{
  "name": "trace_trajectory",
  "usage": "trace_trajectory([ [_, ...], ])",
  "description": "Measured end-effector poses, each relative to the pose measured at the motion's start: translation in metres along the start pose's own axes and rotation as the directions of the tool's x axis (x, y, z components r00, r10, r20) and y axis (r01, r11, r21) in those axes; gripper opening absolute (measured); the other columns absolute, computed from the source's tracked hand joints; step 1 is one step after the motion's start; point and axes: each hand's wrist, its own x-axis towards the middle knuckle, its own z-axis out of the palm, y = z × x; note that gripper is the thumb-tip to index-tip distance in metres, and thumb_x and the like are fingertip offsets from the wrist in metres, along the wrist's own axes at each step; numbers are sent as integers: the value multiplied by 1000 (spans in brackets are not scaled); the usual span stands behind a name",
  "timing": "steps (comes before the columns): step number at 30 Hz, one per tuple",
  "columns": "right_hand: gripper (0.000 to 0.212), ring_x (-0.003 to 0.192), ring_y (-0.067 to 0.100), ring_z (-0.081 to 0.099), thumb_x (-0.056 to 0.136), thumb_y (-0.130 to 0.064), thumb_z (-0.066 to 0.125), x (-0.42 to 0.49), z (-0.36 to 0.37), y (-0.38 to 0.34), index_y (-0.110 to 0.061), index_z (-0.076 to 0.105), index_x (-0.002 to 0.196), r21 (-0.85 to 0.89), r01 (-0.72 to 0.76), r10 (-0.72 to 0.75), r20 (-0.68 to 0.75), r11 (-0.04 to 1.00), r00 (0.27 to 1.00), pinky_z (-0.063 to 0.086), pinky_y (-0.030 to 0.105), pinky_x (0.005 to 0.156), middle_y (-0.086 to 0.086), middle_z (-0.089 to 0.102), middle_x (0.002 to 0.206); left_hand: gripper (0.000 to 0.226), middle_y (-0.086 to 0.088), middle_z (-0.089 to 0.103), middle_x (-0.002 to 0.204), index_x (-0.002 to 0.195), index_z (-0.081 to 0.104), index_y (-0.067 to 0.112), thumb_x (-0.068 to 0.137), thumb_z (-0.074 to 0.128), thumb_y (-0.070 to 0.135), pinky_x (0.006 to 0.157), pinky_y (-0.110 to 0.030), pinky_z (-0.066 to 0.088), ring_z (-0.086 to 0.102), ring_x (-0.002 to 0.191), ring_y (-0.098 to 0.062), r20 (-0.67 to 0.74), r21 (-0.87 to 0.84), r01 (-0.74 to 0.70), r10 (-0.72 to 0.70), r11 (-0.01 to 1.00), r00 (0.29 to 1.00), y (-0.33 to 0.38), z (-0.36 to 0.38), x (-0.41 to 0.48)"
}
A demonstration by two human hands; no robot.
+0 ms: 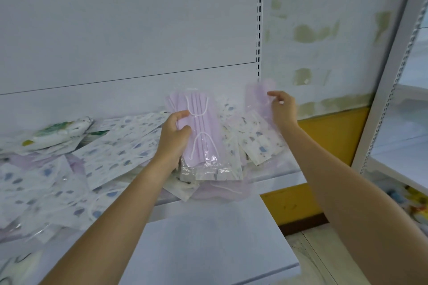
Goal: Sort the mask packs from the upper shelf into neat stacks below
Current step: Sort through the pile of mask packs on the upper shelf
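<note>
Mask packs [111, 146] lie in a loose, overlapping heap on the upper shelf [281, 177], most of them white with blue and grey spots, spreading away to the left of the left hand [174, 137]. That hand's fingers are curled round a bundle of packs held upright; the thumb presses on the front one, a lilac pack [202, 133] in clear wrap with white ear loops showing. Spotted packs stand just behind it in the same grip, and their lower ends hang below the fingers. The right hand [284, 110] is raised to the right of the bundle, and its thumb and forefinger pinch the edge of a second lilac pack [256, 97], which stands upright against the back panel [115, 30]. Just below those fingers a spotted pack [260, 139] lies tilted; whether the hand also holds it I cannot tell. Far to the left of the left fingers rests a green-printed pack [63, 131]. Under both forearms the lower shelf [208, 250] shows its pale surface, with a few packs at its left edge.
</note>
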Motion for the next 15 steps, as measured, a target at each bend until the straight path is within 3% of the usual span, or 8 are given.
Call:
trace_trajectory([
  [2, 40, 109, 18, 56, 93, 5, 32, 3, -4, -11, -10, 62, 115, 85, 30, -18, -144, 996, 989, 41, 15, 84, 7, 59, 124, 46, 27, 44, 95, 124, 52, 18, 88, 39, -7, 48, 1, 34, 46, 47, 19, -17, -7, -33, 33, 999, 999, 2, 0, -2],
  [5, 36, 109, 12, 53, 94, 3, 34, 7, -14, -31, -14, 60, 112, 361, 15, 102, -303, 932, 948, 42, 6, 82, 2, 58, 117, 47, 16, 50, 112, 128, 50, 17, 88, 39, -5, 51, 3, 35, 51, 64, 15, -48, -15, -67, 66, 998, 997, 5, 2, -2],
  [8, 35, 102, 16, 55, 93, 3, 36, 10, -20, -46, -19, 57, 109, 542, -33, 206, -261, 840, 943, 47, 16, 88, -1, 55, 108, 42, 11, 45, 120, 129, 49, 16, 91, 40, 0, 53, 5, 33, 45, 66, 28, -53, -16, -80, 79, 997, 995, 5, 3, -1],
  [12, 39, 78, 7, 47, 91, 3, 37, -2, -12, -53, -19, 58, 116, 524, -55, 154, -147, 850, 977, 42, 12, 66, 3, 50, 106, 33, 9, 49, 121, 127, 51, 19, 95, 46, 14, 60, -2, 36, 50, 88, 5, -52, -71, -51, 48, 996, 997, 11, 5, 1],
  [15, 42, 84, 9, 48, 91, 4, 37, -10, -7, -61, -14, 56, 124, 548, -74, 169, -124, 833, 978, 43, 15, 74, 8, 56, 117, 31, 8, 48, 121, 128, 50, 17, 98, 45, 25, 80, -15, 36, 46, 108, -6, -21, -64, -19, 17, 998, 1000, 13, 5, 2],
])
